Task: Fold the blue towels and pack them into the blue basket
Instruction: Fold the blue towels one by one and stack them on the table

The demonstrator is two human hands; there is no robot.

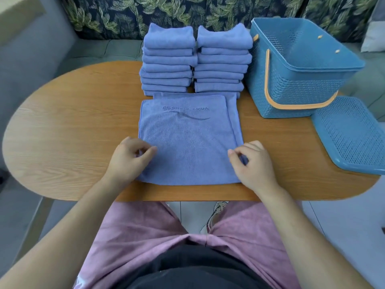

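A blue towel point(190, 140) lies folded in half on the wooden table point(68, 130), a dark printed logo near its far edge. My left hand point(130, 159) pinches its left edge. At the opposite edge my right hand point(251, 163) pinches the towel between thumb and fingers. Behind the towel stand two stacks of folded blue towels, one on the left point(168, 59) and one on the right point(223, 59). The blue basket point(295, 80) with an orange handle stands empty at the back right.
The basket's perforated blue lid point(352, 134) lies flat at the table's right end. A leaf-patterned sofa back point(125, 15) runs behind the table. Bare wood stretches to the left of the towel.
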